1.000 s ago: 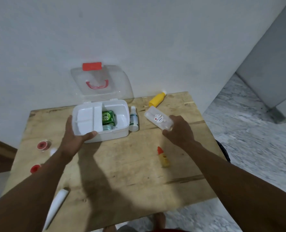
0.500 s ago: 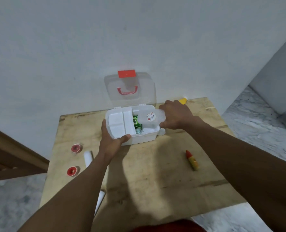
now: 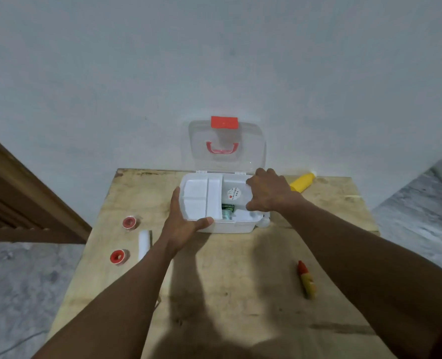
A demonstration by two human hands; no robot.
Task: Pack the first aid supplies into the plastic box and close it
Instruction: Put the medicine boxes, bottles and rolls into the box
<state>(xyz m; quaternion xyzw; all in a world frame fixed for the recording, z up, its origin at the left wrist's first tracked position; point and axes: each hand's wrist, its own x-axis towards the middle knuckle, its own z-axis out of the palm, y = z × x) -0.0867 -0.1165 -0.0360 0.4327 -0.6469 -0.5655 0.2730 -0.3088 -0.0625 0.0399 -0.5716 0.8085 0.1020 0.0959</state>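
The white plastic box [image 3: 230, 226] stands open at the back of the wooden table, its clear lid [image 3: 226, 146] with a red latch leaning on the wall. My left hand [image 3: 186, 224] grips the box's front left corner, thumb along the front rim. My right hand [image 3: 269, 190] holds a clear packet with a round red-and-white label [image 3: 234, 194] inside the box's right compartment, over a green item [image 3: 227, 209]. A white tray insert [image 3: 200, 199] fills the box's left side.
Two red-and-white tape rolls [image 3: 129, 222] [image 3: 118, 256] and a white roll [image 3: 144, 243] lie left of the box. A yellow bottle [image 3: 302, 182] lies at the back right, a small yellow tube with a red cap [image 3: 306, 279] at the right front. A small white bottle [image 3: 265, 221] peeks out beside the box's right side.
My right hand carried the clear packet from the table right of the box into the right compartment and lowered it. My left hand kept its grip on the box.
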